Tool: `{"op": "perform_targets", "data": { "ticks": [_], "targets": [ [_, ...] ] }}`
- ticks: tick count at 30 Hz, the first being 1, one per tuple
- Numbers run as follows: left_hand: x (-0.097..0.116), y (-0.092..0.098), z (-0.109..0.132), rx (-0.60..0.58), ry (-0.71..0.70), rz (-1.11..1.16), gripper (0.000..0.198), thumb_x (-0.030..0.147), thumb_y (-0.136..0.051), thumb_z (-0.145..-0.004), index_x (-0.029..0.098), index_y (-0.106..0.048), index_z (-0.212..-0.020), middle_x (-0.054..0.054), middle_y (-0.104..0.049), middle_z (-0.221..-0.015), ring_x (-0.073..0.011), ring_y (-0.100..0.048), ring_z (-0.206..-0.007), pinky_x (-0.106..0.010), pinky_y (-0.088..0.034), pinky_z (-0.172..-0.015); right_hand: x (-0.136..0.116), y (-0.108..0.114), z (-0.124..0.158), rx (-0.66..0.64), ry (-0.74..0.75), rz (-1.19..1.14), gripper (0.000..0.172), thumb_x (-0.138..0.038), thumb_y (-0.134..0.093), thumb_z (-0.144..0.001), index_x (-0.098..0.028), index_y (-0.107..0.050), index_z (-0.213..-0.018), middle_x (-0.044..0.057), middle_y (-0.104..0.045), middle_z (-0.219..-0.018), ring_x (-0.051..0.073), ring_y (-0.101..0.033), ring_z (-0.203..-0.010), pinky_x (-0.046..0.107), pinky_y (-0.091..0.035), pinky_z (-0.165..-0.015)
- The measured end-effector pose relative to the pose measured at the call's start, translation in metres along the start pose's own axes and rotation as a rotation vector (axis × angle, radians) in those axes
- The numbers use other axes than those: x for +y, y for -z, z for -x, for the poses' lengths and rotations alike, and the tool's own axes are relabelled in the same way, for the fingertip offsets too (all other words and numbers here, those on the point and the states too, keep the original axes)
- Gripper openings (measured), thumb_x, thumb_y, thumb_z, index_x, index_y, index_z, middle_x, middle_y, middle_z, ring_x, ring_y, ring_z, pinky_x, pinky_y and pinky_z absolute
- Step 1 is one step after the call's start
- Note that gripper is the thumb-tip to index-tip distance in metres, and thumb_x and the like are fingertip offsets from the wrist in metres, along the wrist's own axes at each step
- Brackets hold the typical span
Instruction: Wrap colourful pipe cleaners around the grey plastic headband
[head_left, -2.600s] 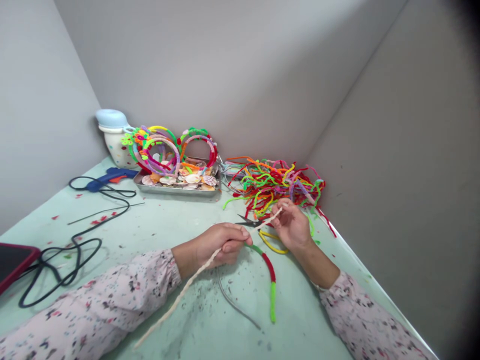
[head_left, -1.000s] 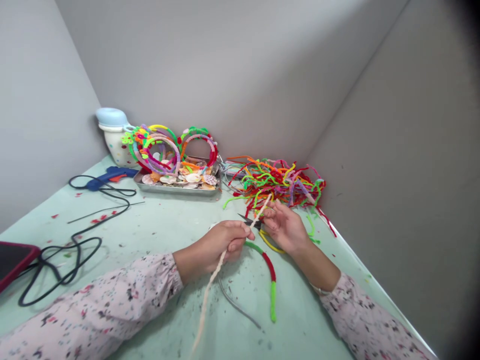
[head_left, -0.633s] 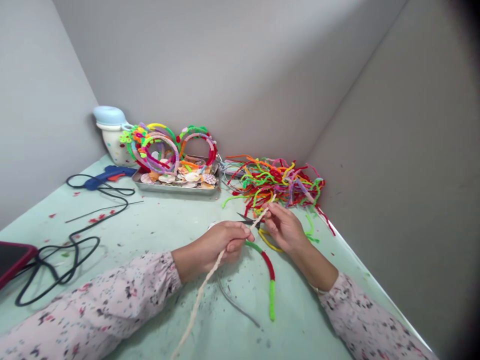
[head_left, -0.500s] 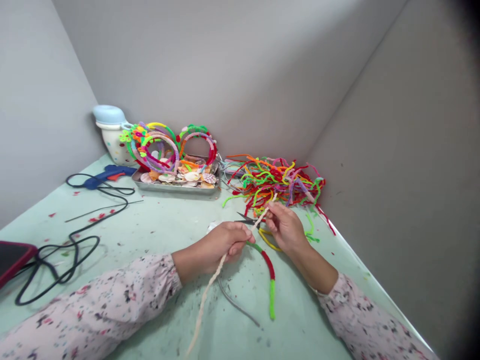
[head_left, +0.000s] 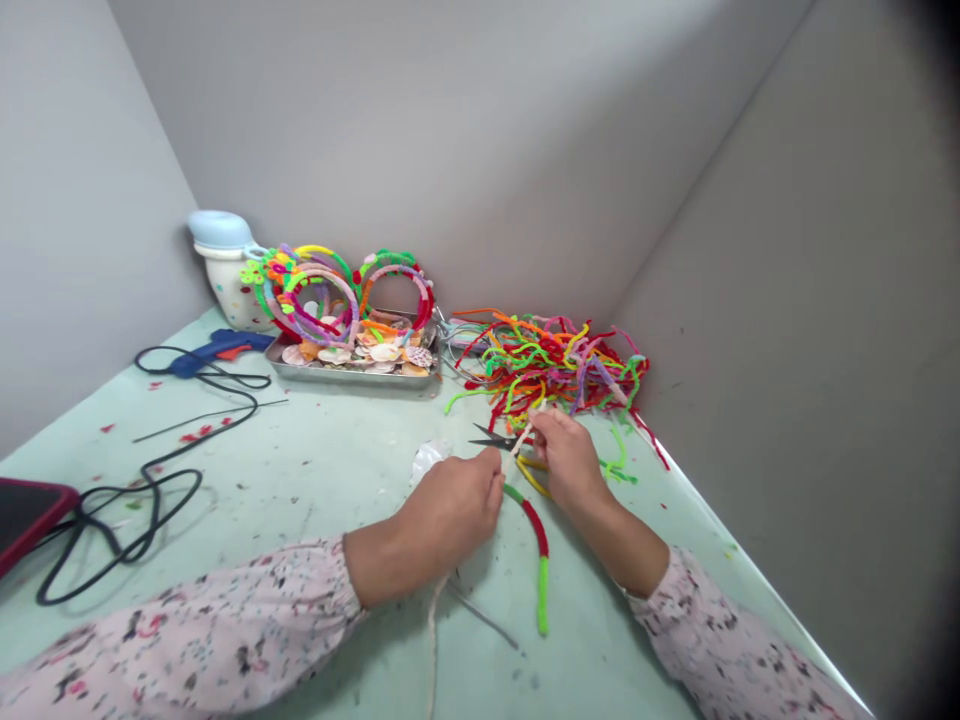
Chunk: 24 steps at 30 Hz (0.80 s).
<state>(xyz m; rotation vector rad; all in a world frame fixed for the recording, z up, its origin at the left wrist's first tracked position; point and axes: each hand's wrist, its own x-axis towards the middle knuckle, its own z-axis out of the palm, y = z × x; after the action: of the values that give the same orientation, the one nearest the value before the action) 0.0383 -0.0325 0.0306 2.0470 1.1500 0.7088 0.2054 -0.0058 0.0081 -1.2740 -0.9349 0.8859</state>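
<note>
A pale cream pipe cleaner (head_left: 433, 640) runs up from the front of the table, behind my left hand, and out between both hands. My left hand (head_left: 457, 505) is closed on it, back of the hand up. Farther up, near its tip, my right hand (head_left: 564, 455) pinches it. A headband piece wrapped in green and red (head_left: 536, 530) curves out beside my left hand, with a bare grey end (head_left: 484, 615) in front of that hand; its middle is hidden. Dark scissors (head_left: 491, 438) lie just behind the hands.
Behind the hands is a heap of coloured pipe cleaners (head_left: 562, 360). A metal tray (head_left: 352, 378) holds shells and wrapped headbands (head_left: 322, 290). At the left are a blue glue gun (head_left: 206, 352), its black cord (head_left: 154, 490), a white cup (head_left: 232, 285) and a red-edged phone (head_left: 30, 520).
My left hand has rolled over, showing its back, and the pale tail has swung right, hanging more upright. My right hand has moved slightly nearer, and less pipe cleaner shows between the hands.
</note>
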Motion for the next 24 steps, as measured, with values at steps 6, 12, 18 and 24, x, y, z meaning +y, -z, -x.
{"op": "perform_targets", "data": {
  "ticks": [6,12,18,24],
  "targets": [
    [-0.009,0.0,-0.011,-0.192,0.257,0.555,0.018,0.033,-0.045,-0.08,0.018,-0.049,-0.071,0.008,-0.034,-0.041,-0.0079,-0.03,-0.036,-0.019,-0.021,-0.04,-0.002,0.003,-0.009,-0.17,-0.129,-0.294,0.021,-0.026,-0.067,-0.073,-0.016,-0.052,-0.061,-0.005,-0.045,-0.054,0.003,-0.035,-0.04,0.015,-0.027,-0.033],
    [-0.017,0.002,-0.013,-0.332,0.333,0.939,0.015,0.03,-0.051,-0.077,0.016,-0.054,-0.074,0.01,-0.031,-0.034,-0.0042,-0.02,-0.029,-0.017,-0.016,-0.033,-0.001,0.016,-0.021,-0.231,-0.125,-0.461,0.014,-0.026,-0.067,-0.072,-0.016,-0.061,-0.081,-0.005,-0.052,-0.065,0.001,-0.038,-0.04,0.013,-0.031,-0.033],
    [-0.019,0.003,-0.014,-0.361,0.327,0.924,0.018,0.033,-0.05,-0.077,0.016,-0.054,-0.075,0.01,-0.03,-0.035,-0.0044,-0.019,-0.028,-0.018,-0.016,-0.032,0.0,0.021,-0.026,-0.141,-0.073,-0.454,0.013,-0.023,-0.067,-0.072,-0.016,-0.057,-0.069,-0.005,-0.048,-0.058,0.002,-0.038,-0.041,0.013,-0.031,-0.034],
    [-0.012,-0.001,-0.004,-0.257,0.132,0.404,0.02,0.034,-0.042,-0.082,0.019,-0.045,-0.071,0.007,-0.038,-0.044,-0.0076,-0.035,-0.039,-0.019,-0.024,-0.041,0.001,0.019,-0.022,-0.035,-0.024,-0.387,0.024,-0.019,-0.066,-0.07,-0.015,-0.047,-0.056,-0.006,-0.042,-0.051,0.002,-0.033,-0.039,0.014,-0.024,-0.032]
  ]
}}
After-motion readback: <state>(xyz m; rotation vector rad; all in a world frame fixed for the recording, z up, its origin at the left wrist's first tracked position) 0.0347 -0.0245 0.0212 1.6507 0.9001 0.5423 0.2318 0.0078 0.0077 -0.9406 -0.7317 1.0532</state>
